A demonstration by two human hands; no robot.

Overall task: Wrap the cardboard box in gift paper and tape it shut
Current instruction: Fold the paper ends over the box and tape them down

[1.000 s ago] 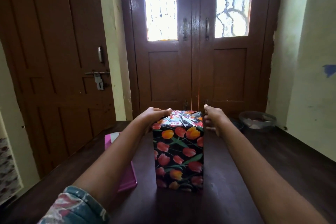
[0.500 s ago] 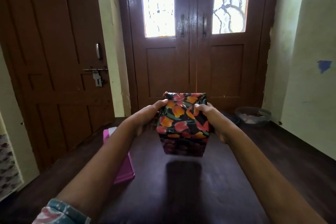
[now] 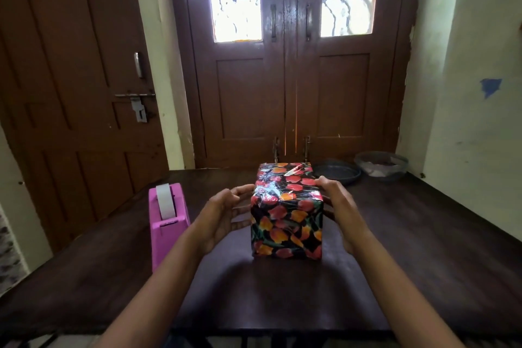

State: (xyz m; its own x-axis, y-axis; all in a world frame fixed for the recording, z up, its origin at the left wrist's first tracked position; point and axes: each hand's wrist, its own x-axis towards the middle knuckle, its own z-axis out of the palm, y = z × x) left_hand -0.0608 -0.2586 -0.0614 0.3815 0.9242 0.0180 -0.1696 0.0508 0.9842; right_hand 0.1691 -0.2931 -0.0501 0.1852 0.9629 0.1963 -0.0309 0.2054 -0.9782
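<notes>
Box [image 3: 286,215]: black gift paper, red and orange tulip print, green leaves, glossy sheen on top. Tape dispenser [image 3: 166,226]: pink body, white tape roll. Tabletop [image 3: 423,248]: dark brown wood. Doors [image 3: 288,93]: brown. Wall [image 3: 480,65]: pale yellow-green, blue patch. Bowl [image 3: 381,164]: grey.

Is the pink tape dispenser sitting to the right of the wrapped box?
No: the pink tape dispenser stands on the table left of the wrapped box, beyond the left hand.
</notes>
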